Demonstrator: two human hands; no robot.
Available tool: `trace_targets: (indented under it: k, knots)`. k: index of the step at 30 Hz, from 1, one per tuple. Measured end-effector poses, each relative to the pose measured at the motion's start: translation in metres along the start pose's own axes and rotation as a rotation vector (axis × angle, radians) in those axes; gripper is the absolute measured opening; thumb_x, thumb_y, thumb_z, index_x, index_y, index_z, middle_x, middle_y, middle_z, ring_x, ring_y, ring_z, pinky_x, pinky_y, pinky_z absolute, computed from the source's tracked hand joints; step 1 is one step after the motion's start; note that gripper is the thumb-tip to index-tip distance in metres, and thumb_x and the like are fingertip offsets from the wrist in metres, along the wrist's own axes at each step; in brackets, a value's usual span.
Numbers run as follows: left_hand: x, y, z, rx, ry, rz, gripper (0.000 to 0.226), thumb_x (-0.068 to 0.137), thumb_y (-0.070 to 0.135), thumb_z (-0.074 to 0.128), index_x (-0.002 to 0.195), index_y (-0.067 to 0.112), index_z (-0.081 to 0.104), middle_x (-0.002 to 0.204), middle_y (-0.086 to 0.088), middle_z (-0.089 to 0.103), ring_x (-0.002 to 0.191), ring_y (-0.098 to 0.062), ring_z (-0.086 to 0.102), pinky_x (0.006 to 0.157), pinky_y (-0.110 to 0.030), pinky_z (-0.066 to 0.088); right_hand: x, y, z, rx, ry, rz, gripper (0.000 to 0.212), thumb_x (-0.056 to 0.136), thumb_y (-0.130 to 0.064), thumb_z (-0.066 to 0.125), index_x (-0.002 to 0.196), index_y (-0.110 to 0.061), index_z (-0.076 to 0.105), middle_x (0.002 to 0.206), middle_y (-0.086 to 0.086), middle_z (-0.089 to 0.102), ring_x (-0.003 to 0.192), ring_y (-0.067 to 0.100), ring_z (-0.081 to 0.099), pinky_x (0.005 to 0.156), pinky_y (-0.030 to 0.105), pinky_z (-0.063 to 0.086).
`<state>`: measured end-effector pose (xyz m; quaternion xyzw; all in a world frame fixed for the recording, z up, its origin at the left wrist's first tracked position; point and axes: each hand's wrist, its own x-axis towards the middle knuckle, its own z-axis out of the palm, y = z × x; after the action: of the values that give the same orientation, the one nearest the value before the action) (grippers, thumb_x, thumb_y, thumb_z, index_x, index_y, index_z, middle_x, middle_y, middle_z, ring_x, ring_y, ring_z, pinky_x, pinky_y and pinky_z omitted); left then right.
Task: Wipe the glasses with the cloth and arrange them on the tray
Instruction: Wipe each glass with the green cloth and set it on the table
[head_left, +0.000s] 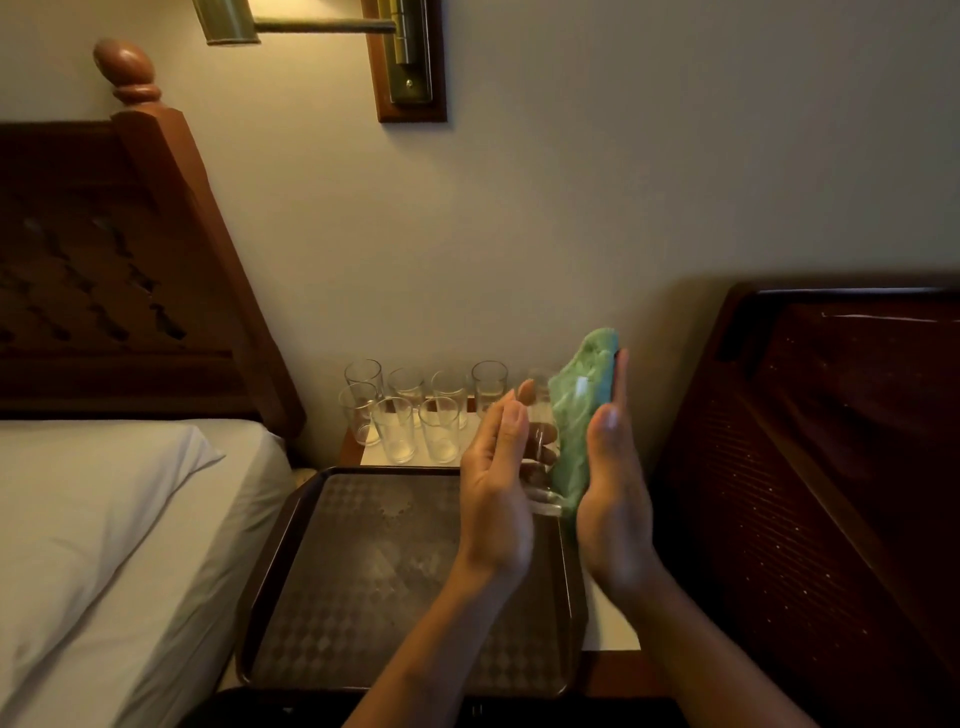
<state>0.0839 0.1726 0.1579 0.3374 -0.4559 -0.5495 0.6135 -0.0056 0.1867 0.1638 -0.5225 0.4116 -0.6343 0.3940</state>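
Bedside tabletop (610, 631) between two beds — seven glasses (410, 410) clustered at its back, dark tray (270, 561) bare. Left hand (496, 486) grips one glass (540, 447); right hand (613, 478) presses green cloth (579, 415) against it.

No readable text, labels or numbers anywhere.

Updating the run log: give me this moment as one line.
left hand: holds glass | right hand: presses green cloth to it | tray: no glasses | step: wiping
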Motion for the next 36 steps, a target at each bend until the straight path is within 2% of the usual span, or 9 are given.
trace_targets:
  k: [2,5,11,15,18,21,29,33,36]
  knots:
    - [-0.009,-0.001,0.003,-0.02,-0.017,-0.023,0.04,0.106,0.042,0.043,0.133,0.023,0.065,0.105,0.005,0.076,0.096,-0.004,0.071,0.074,-0.016,0.055,0.014,-0.008,-0.007,0.217,0.033,0.193,0.077,0.099,-0.064,0.028,0.159,-0.018,0.041,0.149,0.015,0.061,0.137,0.029,0.059,0.114,0.05,0.049]
    - [-0.013,0.002,0.006,0.011,-0.066,0.017,0.046,0.1,0.052,0.054,0.136,0.025,0.062,0.119,0.003,0.071,0.108,-0.008,0.068,0.083,-0.019,0.054,0.01,-0.007,-0.004,0.234,0.079,0.19,0.078,0.099,-0.066,0.03,0.141,-0.008,0.06,0.125,0.018,0.074,0.119,0.029,0.072,0.097,0.038,0.061]
    - [0.0,0.012,0.001,0.078,-0.025,0.014,0.04,0.105,0.045,0.05,0.126,0.011,0.05,0.084,-0.009,0.058,0.073,-0.019,0.056,0.063,-0.025,0.051,0.008,0.006,0.001,-0.252,0.022,-0.267,0.073,0.107,-0.061,0.022,0.167,-0.019,0.021,0.167,0.006,0.037,0.154,0.026,0.038,0.119,0.059,0.039]
    - [0.007,0.018,-0.008,0.02,-0.186,-0.187,0.047,0.104,0.052,0.048,0.122,0.01,0.059,0.081,-0.007,0.064,0.067,-0.021,0.058,0.06,-0.034,0.045,0.022,-0.002,-0.009,-0.193,0.148,-0.314,0.066,0.108,-0.064,0.026,0.111,-0.016,0.07,0.098,0.009,0.072,0.092,0.03,0.072,0.076,0.06,0.056]
    - [0.01,0.024,-0.02,-0.324,-0.37,-0.503,0.048,0.103,0.05,0.05,0.123,0.008,0.063,0.093,-0.017,0.067,0.071,-0.026,0.065,0.066,-0.037,0.053,0.029,-0.012,-0.011,-0.072,0.208,-0.276,0.076,0.104,-0.069,0.033,0.071,-0.005,0.056,0.058,0.014,0.055,0.049,0.031,0.054,0.043,0.049,0.042]
    - [0.009,0.021,-0.018,-0.412,-0.397,-0.592,0.056,0.104,0.054,0.043,0.13,0.006,0.056,0.095,-0.021,0.063,0.065,-0.031,0.065,0.059,-0.036,0.053,0.038,-0.019,-0.013,-0.099,0.122,-0.202,0.081,0.105,-0.069,0.034,0.056,-0.005,0.044,0.044,0.008,0.044,0.035,0.028,0.042,0.035,0.034,0.032]
    - [-0.026,-0.019,0.0,0.351,-0.032,0.264,0.041,0.106,0.051,0.029,0.129,0.03,0.055,0.07,-0.006,0.053,0.058,-0.03,0.048,0.049,-0.048,0.042,0.071,-0.031,-0.023,-0.389,0.276,-0.234,0.072,0.11,-0.049,0.034,0.045,-0.02,0.045,0.038,-0.003,0.036,0.034,0.011,0.033,0.042,0.024,0.025]
    - [-0.025,-0.014,0.013,0.108,0.093,0.052,0.045,0.1,0.053,0.036,0.123,0.022,0.059,0.073,0.006,0.054,0.065,-0.017,0.05,0.054,-0.033,0.045,0.073,-0.032,-0.016,-0.419,0.292,-0.239,0.07,0.108,-0.053,0.034,0.049,-0.019,0.05,0.04,0.004,0.038,0.035,0.018,0.037,0.04,0.031,0.029]
    - [-0.021,-0.001,0.011,-0.342,0.003,-0.359,0.059,0.095,0.061,0.047,0.127,0.014,0.063,0.069,-0.001,0.057,0.057,-0.014,0.048,0.046,-0.026,0.043,0.072,-0.03,-0.017,-0.349,0.301,-0.233,0.069,0.107,-0.052,0.037,0.046,-0.019,0.045,0.039,-0.002,0.037,0.035,0.018,0.036,0.04,0.031,0.029]
